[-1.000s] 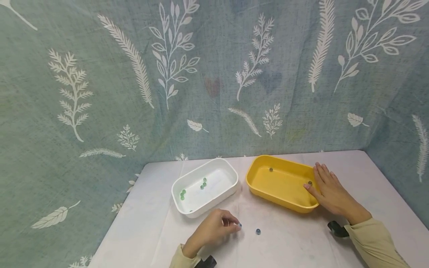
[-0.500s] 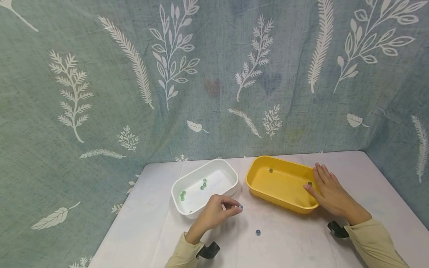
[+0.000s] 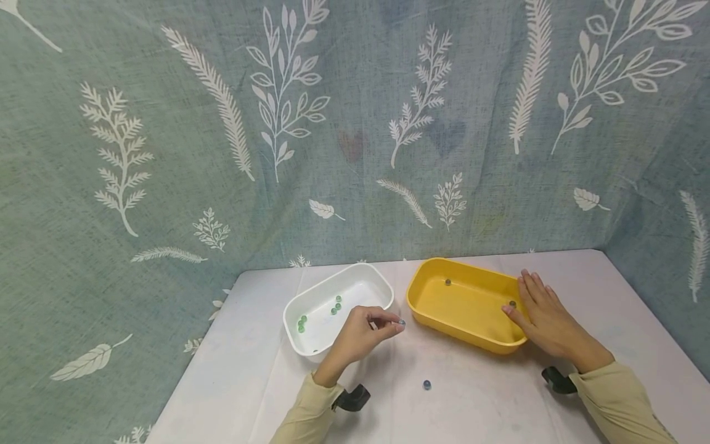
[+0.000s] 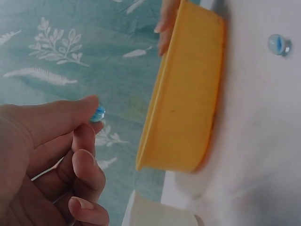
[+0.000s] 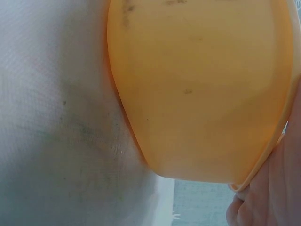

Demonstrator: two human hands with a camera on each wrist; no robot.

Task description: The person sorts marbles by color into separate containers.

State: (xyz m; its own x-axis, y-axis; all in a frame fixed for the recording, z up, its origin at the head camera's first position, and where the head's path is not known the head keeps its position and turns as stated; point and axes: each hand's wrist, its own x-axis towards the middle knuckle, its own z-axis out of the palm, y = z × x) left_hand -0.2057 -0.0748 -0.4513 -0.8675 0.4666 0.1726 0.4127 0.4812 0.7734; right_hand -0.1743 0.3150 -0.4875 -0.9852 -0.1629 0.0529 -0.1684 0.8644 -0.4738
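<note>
A small blue glass marble (image 3: pixel 402 322) is pinched between the thumb and index fingertip of my left hand (image 3: pixel 360 336), held above the table between two trays. The left wrist view shows that marble (image 4: pixel 98 113) peeking out past the thumb tip, the other fingers curled. My right hand (image 3: pixel 546 317) rests on the right end of a yellow tray (image 3: pixel 460 332), fingers straight along the rim and thumb reaching over the inside. Two dark marbles lie in the yellow tray, one near the thumb. A second blue marble (image 3: pixel 427 385) lies on the table in front.
Left of the yellow tray stands a white tray (image 3: pixel 360 293) with several green marbles (image 3: pixel 338 306) in it; my left hand overlaps its front corner. A white cloth covers the table (image 3: pixel 488 407). Behind hangs a patterned green-blue curtain (image 3: pixel 355 203).
My left hand has lifted the pinched marble off the table and carried it away from me, up beside the white tray. My right hand and both trays stay put.
</note>
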